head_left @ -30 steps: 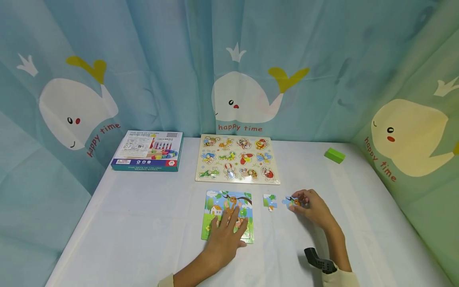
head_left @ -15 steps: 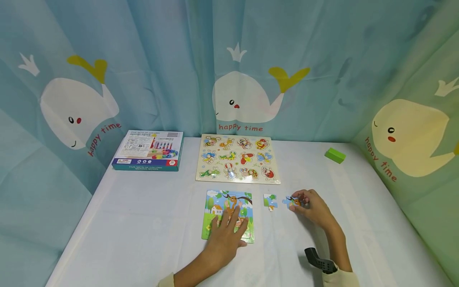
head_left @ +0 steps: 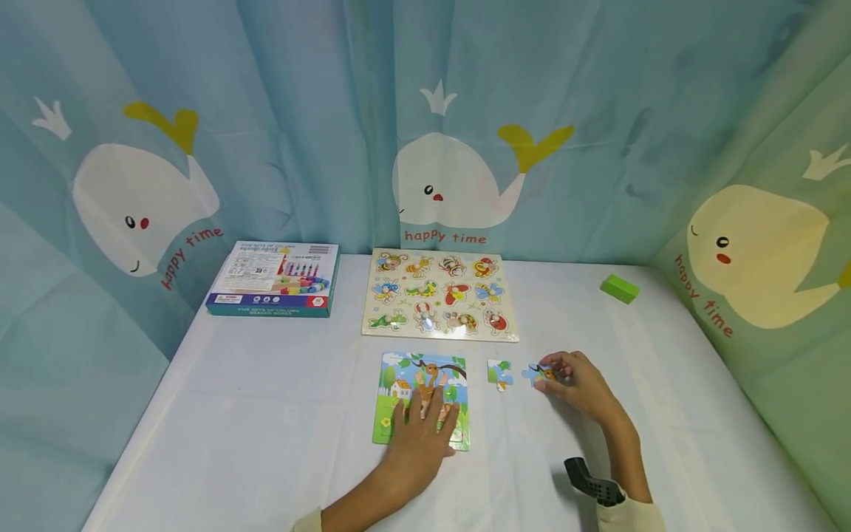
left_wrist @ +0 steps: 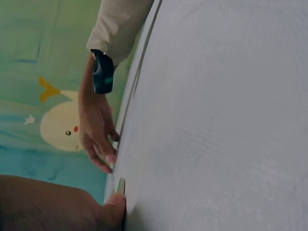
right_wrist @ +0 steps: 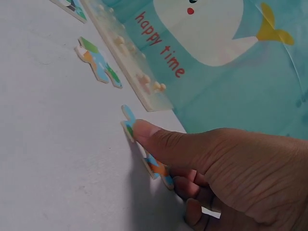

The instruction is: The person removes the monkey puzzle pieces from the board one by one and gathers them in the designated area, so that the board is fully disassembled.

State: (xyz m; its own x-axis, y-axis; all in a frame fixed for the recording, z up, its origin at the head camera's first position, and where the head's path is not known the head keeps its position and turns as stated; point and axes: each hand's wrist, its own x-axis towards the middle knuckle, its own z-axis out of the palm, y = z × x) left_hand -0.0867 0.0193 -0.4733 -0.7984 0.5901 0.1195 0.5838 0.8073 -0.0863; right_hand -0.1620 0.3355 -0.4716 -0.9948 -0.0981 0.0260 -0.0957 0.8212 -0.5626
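Observation:
My left hand [head_left: 417,443] rests on the jigsaw puzzle board [head_left: 388,425] with its fingers spread over the picture, hiding part of it. The board shows a house, trees and a brown animal. In the left wrist view, the left thumb [left_wrist: 114,207] lies along the board's edge. To the right, my right hand [head_left: 581,388] pinches a jigsaw piece [head_left: 534,374] between thumb and fingers. The right wrist view shows the thumb over that piece [right_wrist: 156,167], which has blue, green and orange on it. A second jigsaw piece [head_left: 500,373] lies loose on the table between board and right hand.
Behind the jigsaw stands a wooden insect peg puzzle [head_left: 440,295]. At the back left is a boxed bead set [head_left: 272,281], and at the back right a green block [head_left: 620,289]. A printed curtain [head_left: 319,133] borders the white table [head_left: 266,414].
The left hand's fingers have shifted slightly on the board. The right hand and the pieces look the same.

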